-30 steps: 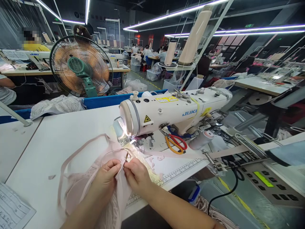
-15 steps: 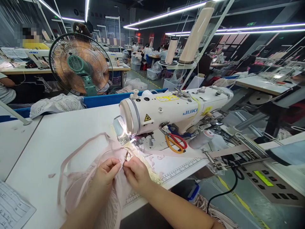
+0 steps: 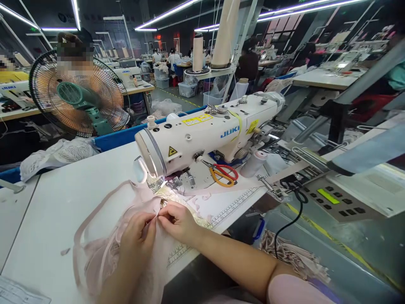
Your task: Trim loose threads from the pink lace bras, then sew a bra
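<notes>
A pale pink bra (image 3: 95, 253) with sheer fabric and long straps lies in front of the sewing machine (image 3: 193, 135). My left hand (image 3: 138, 232) pinches an edge of it between thumb and fingers. Close against it, my right hand (image 3: 177, 221) pinches the same edge, fingertips almost meeting the left ones. Just beyond my fingers are the lit needle area and presser foot (image 3: 161, 185), partly hidden by the machine head. Part of the fabric hangs down between my forearms over the table's front edge.
Red-and-orange handled scissors (image 3: 223, 174) rest beside a grey thread cone (image 3: 254, 164) on the machine bed. A ruler strip (image 3: 234, 207) runs along the table edge. Behind stand a large fan (image 3: 77, 95) and white lace pieces (image 3: 58, 156). A control panel (image 3: 341, 198) is at right.
The view has swung to the right, so the machine and fan appear further left. Both hands keep their pinch on the bra, drawn slightly closer together.
</notes>
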Demonstrator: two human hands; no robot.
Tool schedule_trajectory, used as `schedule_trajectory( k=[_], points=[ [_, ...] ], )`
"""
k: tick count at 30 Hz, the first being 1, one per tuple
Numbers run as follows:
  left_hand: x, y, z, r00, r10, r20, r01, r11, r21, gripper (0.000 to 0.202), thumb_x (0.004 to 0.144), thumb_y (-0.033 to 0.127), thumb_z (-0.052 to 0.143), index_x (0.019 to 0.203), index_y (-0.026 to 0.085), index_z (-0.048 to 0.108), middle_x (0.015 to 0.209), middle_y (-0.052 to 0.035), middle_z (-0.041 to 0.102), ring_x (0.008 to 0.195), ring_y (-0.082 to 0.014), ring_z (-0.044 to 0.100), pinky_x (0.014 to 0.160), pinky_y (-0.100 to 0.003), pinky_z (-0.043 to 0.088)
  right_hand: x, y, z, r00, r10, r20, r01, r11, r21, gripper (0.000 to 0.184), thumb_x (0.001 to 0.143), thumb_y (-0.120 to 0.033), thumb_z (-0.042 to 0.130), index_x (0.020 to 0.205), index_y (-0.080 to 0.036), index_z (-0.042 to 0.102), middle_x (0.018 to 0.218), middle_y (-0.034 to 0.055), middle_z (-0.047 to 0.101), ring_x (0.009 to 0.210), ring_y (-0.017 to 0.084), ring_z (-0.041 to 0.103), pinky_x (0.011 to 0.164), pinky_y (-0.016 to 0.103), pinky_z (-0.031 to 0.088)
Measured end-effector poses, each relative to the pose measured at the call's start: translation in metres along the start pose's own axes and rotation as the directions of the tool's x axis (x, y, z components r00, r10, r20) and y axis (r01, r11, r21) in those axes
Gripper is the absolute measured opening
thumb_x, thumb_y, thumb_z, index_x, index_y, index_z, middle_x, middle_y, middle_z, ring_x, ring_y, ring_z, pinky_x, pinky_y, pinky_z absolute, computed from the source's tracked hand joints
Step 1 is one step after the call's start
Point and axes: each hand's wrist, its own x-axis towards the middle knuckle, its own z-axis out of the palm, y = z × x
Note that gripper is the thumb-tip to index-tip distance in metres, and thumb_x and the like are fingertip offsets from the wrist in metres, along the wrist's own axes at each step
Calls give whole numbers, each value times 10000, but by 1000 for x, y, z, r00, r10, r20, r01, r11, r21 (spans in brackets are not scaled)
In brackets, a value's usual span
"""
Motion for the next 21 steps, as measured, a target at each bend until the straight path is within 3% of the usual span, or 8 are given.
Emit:
schedule_trajectory(
  k=[4,10,16,21],
  points=[
    [4,-2,-2,999,23,-39,-20,997,75,104,818,271,554,861,209,625,814,-31,678,754,-180,635,652,-283,493,2,-5,-7,995,39,92,-41,999,20,55,729,-190,581,722,-171,632,619,-8,543,564,102,499,539,208,416],
    [5,-3,-2,999,-7,-33,9,998,67,174,790,318,553,813,187,665,756,-49,684,700,-204,644,575,-293,477,5,-11,-15,976,-17,218,34,997,-72,106,694,-123,575,610,-174,534,541,-41,486,546,96,459,556,203,382],
    [8,1,-6,995,-90,37,90,996,-11,186,783,338,531,726,209,653,643,-17,635,624,-196,600,582,-302,444,10,-16,-12,973,-12,232,56,981,-184,171,731,-120,553,580,-170,492,565,-32,474,577,105,452,562,209,364],
    [11,10,-14,968,-214,130,230,966,-122,178,795,329,537,739,212,659,727,-16,667,718,-197,623,630,-265,466,28,-30,-27,939,94,331,-41,985,-165,135,767,-192,593,639,-168,561,604,-23,551,592,109,487,565,214,367]
  ],
)
